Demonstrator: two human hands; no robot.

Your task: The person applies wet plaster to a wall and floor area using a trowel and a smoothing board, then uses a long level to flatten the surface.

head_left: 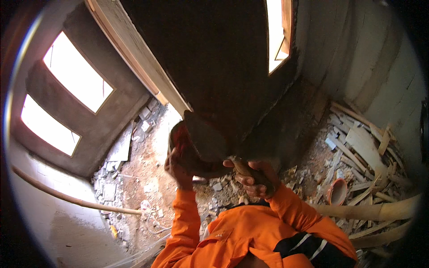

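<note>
My right hand (257, 179) is closed round the handle of a pointed trowel (203, 138). Its broad blade reaches up and left, over a dark reddish bowl (208, 169). The left hand (179, 172) grips this bowl at its left side, with the fingers partly in shadow. Most of the bowl's inside is hidden behind the blade, so its contents cannot be made out. Just beyond both hands rises a dark wall face (205, 58), whose left edge is lit near the trowel's tip.
Rubble (147, 178) covers the floor at left. Broken boards (357, 147) pile up at right beside an orange-red bucket (338, 192). A thick pole (371, 212) crosses at lower right, a thinner pole (76, 201) at left. Bright window openings (78, 71) pierce the left wall.
</note>
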